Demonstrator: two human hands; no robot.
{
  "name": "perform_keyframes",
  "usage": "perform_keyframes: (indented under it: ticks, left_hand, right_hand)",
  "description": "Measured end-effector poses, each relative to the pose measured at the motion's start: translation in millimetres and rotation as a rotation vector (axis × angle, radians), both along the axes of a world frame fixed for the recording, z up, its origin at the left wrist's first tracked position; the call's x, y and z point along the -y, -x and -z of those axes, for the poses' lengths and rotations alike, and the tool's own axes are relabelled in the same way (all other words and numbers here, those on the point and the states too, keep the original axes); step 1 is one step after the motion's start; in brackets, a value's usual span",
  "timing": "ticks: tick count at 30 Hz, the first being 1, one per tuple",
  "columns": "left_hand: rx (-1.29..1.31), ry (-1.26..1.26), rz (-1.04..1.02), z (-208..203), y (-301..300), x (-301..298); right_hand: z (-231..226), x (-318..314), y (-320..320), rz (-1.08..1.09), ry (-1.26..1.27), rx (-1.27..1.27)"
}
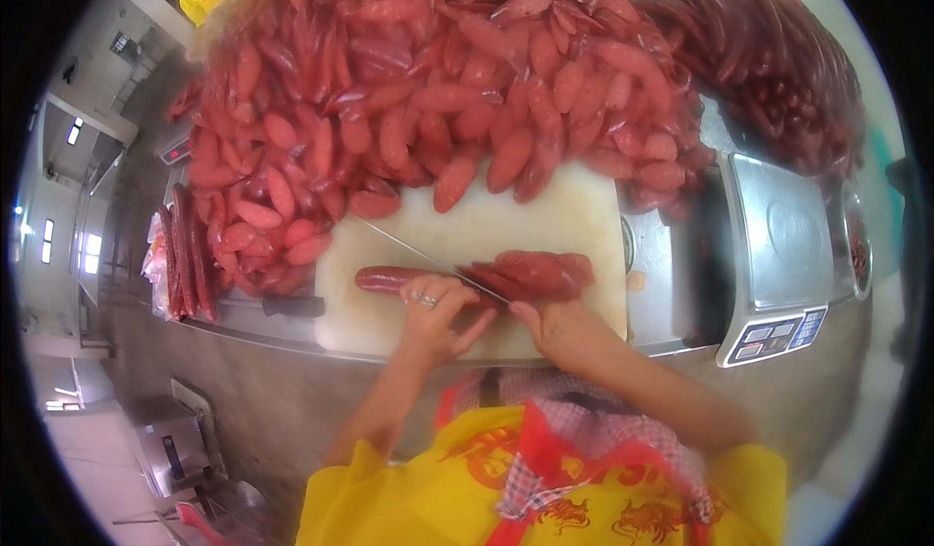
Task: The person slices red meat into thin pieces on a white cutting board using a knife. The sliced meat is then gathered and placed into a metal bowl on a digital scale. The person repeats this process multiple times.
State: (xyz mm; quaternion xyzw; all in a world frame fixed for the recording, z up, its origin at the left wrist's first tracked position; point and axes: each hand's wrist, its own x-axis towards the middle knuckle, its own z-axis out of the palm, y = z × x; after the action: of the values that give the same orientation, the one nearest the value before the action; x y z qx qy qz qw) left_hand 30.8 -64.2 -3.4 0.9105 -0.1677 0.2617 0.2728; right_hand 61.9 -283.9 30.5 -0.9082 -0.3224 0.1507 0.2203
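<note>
A dark red sausage point(382, 278) lies crosswise on the pale cutting board point(360, 327). My left hand point(443, 312) is closed over its right end, with a ring on one finger. My right hand point(547, 324) grips a knife, whose handle is hidden in the fist. The thin knife blade point(416, 251) slants up to the left, crossing over the sausage beside my left fingers. Right of the blade, overlapping sausage slices point(540, 273) lie fanned out on the board.
A large heap of sliced sausage point(389, 89) covers the far side and overhangs the board's far edge. Whole sausages point(769, 69) are piled at the far right, and several point(185, 254) lie at the left. A digital scale point(783, 244) stands right; a dark handle point(294, 306) lies left.
</note>
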Motion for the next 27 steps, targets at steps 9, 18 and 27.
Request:
perform_keyframes:
  ticks: [9,18,27]
  left_hand:
    - [0.036,-0.043,-0.004,3.8,-1.7,-23.4]
    - [-0.055,0.12,0.0,0.6,1.9,-19.1]
    - [-0.044,0.023,-0.065,-8.2,8.1,-39.3]
  right_hand:
    - [-68.9,83.7,46.9,0.304,0.24,-0.402]
    - [7.1,-6.6,7.6,-0.115,-0.053,0.148]
    - [-58.7,63.5,43.9,0.19,0.058,-0.346]
